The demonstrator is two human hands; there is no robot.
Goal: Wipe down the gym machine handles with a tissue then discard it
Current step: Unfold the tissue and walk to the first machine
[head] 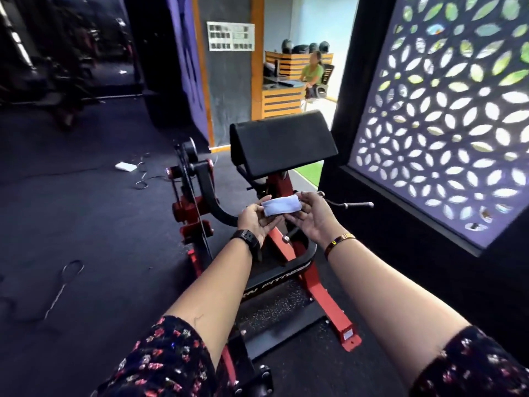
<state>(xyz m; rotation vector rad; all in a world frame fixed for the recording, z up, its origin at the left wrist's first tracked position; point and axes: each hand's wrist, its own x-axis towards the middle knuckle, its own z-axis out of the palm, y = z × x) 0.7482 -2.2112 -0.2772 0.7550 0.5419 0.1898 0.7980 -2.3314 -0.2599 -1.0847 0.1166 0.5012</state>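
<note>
Tissue [282,205], white, folded flat, pinched between left hand [255,220] and right hand [314,217]

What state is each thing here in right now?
tissue: folded, held between both hands.
left hand: pinching the tissue's left end.
right hand: pinching the tissue's right end.
machine handle: no hand on it.
arm pad: untouched.

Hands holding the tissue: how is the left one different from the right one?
The left hand wears a black watch at its wrist; the right hand wears a gold bangle. The left hand holds the left end of the tissue; the right hand holds its right end. Both hold the same folded white tissue, above the red and black machine.
</note>
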